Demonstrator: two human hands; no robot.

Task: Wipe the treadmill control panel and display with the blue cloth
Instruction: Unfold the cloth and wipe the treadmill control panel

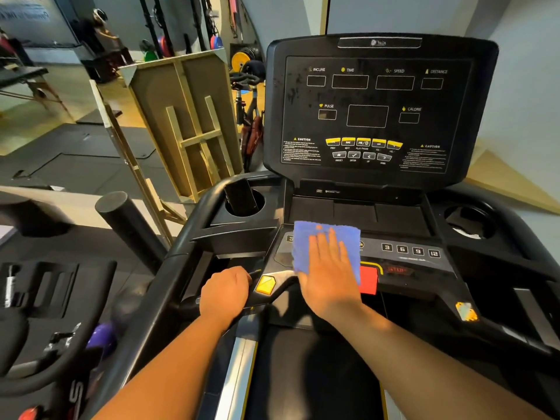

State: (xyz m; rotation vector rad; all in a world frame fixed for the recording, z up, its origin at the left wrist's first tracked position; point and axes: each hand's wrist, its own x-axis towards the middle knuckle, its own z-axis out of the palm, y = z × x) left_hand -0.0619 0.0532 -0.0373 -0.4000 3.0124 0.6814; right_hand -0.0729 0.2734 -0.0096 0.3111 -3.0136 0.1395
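Note:
The blue cloth (315,242) lies flat on the left half of the treadmill control panel (409,253), covering its left buttons. My right hand (328,274) presses flat on the cloth with fingers spread. My left hand (225,294) is closed around the black handlebar grip (188,304) beside a yellow button (266,284). The dark display (375,113) stands upright behind the panel, with smudges on its left part. A red stop key (369,280) shows just right of my right hand.
A phone stands in the left cup holder (242,198); another cup holder (469,221) sits at the right. A wooden frame (188,122) leans to the left of the console. Another machine (45,298) is at my lower left. The treadmill belt (312,374) runs below.

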